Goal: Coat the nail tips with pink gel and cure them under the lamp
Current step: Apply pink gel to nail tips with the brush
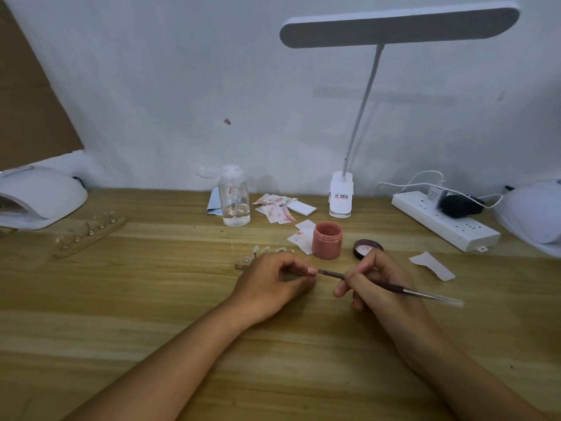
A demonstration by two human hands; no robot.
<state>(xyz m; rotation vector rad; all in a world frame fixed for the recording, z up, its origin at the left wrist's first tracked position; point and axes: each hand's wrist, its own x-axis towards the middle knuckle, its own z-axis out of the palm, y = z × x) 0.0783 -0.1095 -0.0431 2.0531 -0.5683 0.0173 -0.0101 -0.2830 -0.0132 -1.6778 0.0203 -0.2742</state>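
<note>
We are pinching what looks like a pink nail tip (312, 271) in our curled left hand (273, 284), while our right hand (379, 287) is gripping the gel brush (332, 274), its point meeting the tip. We should be bracing both hands on the worktop (151, 299) and stroking thinly. Just beyond the right hand the open pink gel jar (327, 240) is standing; the curing lamp (39, 199) is sitting far left.

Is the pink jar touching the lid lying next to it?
Apart. The head view shows bare table between the pink jar and the lid.
</note>
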